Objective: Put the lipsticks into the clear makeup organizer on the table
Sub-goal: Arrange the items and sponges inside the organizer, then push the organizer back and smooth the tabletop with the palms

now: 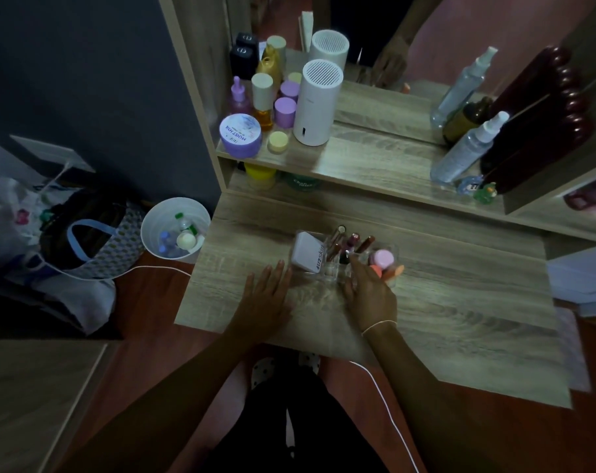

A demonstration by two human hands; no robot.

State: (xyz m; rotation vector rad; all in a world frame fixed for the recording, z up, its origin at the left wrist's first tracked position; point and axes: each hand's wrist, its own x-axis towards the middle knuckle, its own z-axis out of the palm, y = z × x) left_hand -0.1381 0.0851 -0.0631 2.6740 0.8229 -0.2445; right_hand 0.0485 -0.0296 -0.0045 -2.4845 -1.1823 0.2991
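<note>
The clear makeup organizer (327, 273) stands on the wooden table (460, 319) just beyond my hands. Several lipsticks (352, 242) stand tilted in its middle slots. A white box (308, 256) fills its left part, and pink and orange round items (383, 259) sit on its right. My left hand (267, 295) lies flat on the table, fingers spread, touching the organizer's left front corner. My right hand (369, 291) reaches over the organizer's front right, its fingertips at a dark lipstick (345, 258) in a slot. Whether those fingers still pinch it is unclear.
A raised shelf (358, 165) behind the organizer carries jars, bottles, a white cylinder (318, 104) and a spray bottle (467, 151) before a mirror. A white bin (175, 230) and bags stand on the floor to the left. A white cable (388, 404) hangs off the table's front edge.
</note>
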